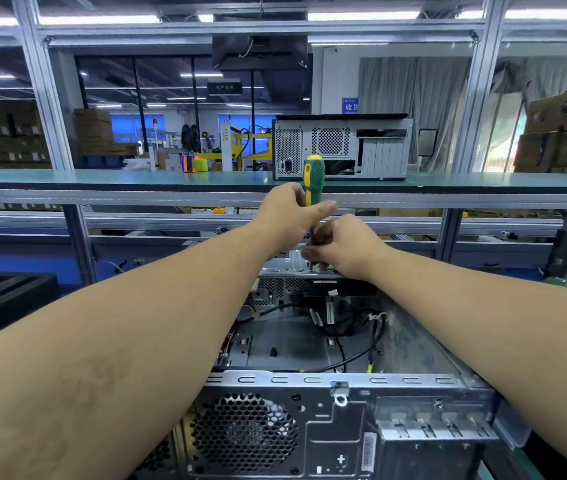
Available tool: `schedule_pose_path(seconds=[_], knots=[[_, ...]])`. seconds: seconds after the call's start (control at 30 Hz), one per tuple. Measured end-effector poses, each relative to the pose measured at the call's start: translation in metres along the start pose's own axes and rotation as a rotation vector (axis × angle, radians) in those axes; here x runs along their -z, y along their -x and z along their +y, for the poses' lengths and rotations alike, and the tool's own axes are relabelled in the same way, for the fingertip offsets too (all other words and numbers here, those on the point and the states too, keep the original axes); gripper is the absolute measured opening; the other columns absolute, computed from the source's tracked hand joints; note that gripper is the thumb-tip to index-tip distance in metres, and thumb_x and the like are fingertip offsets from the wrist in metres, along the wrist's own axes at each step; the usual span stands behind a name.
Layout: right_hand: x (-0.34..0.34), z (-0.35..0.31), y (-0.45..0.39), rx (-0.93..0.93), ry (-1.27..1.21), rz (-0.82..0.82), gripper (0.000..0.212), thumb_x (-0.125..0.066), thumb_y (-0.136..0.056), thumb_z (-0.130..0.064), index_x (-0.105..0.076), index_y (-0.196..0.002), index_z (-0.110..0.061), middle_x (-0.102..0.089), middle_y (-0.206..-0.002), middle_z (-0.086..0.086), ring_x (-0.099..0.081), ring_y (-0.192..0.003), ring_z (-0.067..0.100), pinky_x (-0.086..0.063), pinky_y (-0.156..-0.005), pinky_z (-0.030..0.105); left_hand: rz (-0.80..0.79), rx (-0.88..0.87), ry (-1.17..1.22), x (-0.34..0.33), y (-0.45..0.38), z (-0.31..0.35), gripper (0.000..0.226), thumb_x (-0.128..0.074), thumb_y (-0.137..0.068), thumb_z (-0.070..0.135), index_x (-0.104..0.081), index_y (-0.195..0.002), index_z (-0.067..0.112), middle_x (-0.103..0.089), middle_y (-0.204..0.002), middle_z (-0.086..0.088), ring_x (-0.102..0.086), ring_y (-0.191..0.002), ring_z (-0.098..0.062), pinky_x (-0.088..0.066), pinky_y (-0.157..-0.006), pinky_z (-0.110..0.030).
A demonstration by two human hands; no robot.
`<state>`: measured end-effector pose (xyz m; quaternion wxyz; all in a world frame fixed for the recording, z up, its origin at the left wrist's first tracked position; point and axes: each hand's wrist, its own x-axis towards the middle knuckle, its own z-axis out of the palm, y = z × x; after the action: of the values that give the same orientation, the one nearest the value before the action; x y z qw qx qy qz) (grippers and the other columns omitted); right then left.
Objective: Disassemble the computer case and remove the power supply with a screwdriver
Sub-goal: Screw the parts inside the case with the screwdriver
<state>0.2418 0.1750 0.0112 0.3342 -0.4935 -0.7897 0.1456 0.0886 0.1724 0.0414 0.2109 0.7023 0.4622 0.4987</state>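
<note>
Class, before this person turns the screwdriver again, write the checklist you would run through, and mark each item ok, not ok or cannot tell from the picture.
1. Left hand grips the green and yellow screwdriver by its handle: ok.
2. Right hand steadies the shaft near the tip: ok.
3. Screwdriver stands roughly upright: ok.
4. Tip seated in a screw head on the open case's far rail: cannot tell, fingers hide it.
5. Black cables inside lie away from the tip: ok.
6. Side panel off: ok.

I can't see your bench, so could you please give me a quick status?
Left hand grips screwdriver handle; right hand steadies shaft. Tip on far case edge. Nothing blocking.
</note>
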Motion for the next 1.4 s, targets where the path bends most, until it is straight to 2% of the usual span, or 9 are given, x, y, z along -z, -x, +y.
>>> schedule_pose_path(seconds=[0.1,0.23,0.4,0.6,0.77,0.87,1.17,1.27,1.4], knots=[[0.0,0.0018,-0.0004,-0.002,-0.019,-0.009,0.022,-0.079,-0.091,-0.026,-0.069,-0.073,-0.018,-0.067,-0.055,-0.007,-0.056,-0.044,0.0,-0.038,-0.043,0.011,-0.064,-0.027,0.066,0.0008,0.0014,0.0007,0.039,-0.07,-0.094,0.044,-0.062,-0.098,0.007,-0.056,-0.084,-0.004,-0.053,-0.076,-0.019,-0.051,-0.077,-0.041],[0.0005,0.0025,-0.0001,0.02,-0.016,-0.026,0.014,-0.074,-0.095,-0.023,-0.073,-0.081,-0.026,-0.068,-0.059,-0.02,-0.057,-0.05,-0.008,-0.036,-0.048,0.007,-0.076,-0.044,0.03,0.0009,0.0011,0.002,0.019,-0.064,-0.098,0.03,-0.067,-0.099,0.011,-0.061,-0.088,-0.005,-0.055,-0.08,-0.02,-0.054,-0.089,-0.05],[-0.0008,0.0033,-0.0013,0.034,-0.017,-0.004,0.02,-0.079,-0.09,-0.033,-0.07,-0.073,-0.026,-0.065,-0.055,-0.02,-0.054,-0.047,-0.005,-0.036,-0.046,0.009,-0.008,-0.03,-0.039,0.0015,-0.0004,-0.0004,0.029,-0.073,-0.093,0.04,-0.065,-0.097,0.013,-0.065,-0.083,-0.002,-0.059,-0.075,-0.02,-0.054,-0.075,-0.041],[-0.0008,0.0063,-0.0043,0.012,-0.025,0.031,0.026,-0.085,-0.084,-0.032,-0.067,-0.071,-0.02,-0.066,-0.059,-0.009,-0.056,-0.055,0.005,-0.048,-0.061,0.03,-0.003,-0.012,-0.017,0.0012,0.0007,0.0,0.048,-0.077,-0.089,0.045,-0.06,-0.102,0.002,-0.061,-0.084,-0.006,-0.057,-0.076,-0.021,-0.051,-0.071,-0.041],[-0.0011,0.0075,-0.0042,0.022,-0.038,-0.001,0.026,-0.08,-0.09,-0.024,-0.065,-0.069,-0.02,-0.061,-0.051,-0.018,-0.052,-0.045,-0.003,-0.037,-0.055,0.022,-0.061,-0.026,0.069,0.0016,0.0025,0.0019,0.017,-0.067,-0.097,0.033,-0.065,-0.096,0.016,-0.062,-0.088,-0.001,-0.058,-0.081,-0.018,-0.051,-0.081,-0.04],[-0.0011,0.0076,-0.0041,0.036,-0.049,-0.011,0.017,-0.078,-0.091,-0.021,-0.071,-0.076,-0.018,-0.067,-0.059,-0.012,-0.054,-0.049,-0.003,-0.041,-0.059,0.024,-0.066,-0.02,0.011,0.0007,0.0023,0.0021,0.023,-0.064,-0.097,0.032,-0.067,-0.098,0.009,-0.063,-0.087,-0.005,-0.056,-0.081,-0.019,-0.054,-0.089,-0.05],[-0.0013,0.0081,-0.0044,0.012,-0.063,0.039,0.026,-0.085,-0.084,-0.031,-0.065,-0.07,-0.021,-0.062,-0.054,-0.014,-0.053,-0.048,0.0,-0.043,-0.06,0.028,-0.027,-0.012,-0.021,0.0007,0.0018,0.002,0.039,-0.076,-0.089,0.047,-0.067,-0.105,0.012,-0.072,-0.101,-0.016,-0.069,-0.094,-0.033,-0.058,-0.087,-0.049],[-0.0014,0.009,-0.0044,0.009,-0.062,0.026,0.028,-0.082,-0.087,-0.027,-0.064,-0.068,-0.021,-0.063,-0.055,-0.012,-0.054,-0.049,0.0,-0.045,-0.062,0.029,-0.053,-0.03,-0.011,0.0019,0.0024,0.0009,0.043,-0.072,-0.091,0.049,-0.065,-0.1,0.008,-0.062,-0.084,-0.01,-0.057,-0.075,-0.026,-0.051,-0.074,-0.04],[-0.0011,0.007,-0.0024,0.028,-0.082,-0.004,0.014,-0.078,-0.091,-0.02,-0.071,-0.08,-0.014,-0.077,-0.079,0.006,-0.073,-0.075,0.024,-0.059,-0.079,0.043,-0.05,-0.037,-0.022,0.0028,0.0017,0.0018,0.021,-0.066,-0.096,0.035,-0.066,-0.093,0.014,-0.057,-0.08,0.001,-0.05,-0.074,-0.017,-0.048,-0.074,-0.042]])
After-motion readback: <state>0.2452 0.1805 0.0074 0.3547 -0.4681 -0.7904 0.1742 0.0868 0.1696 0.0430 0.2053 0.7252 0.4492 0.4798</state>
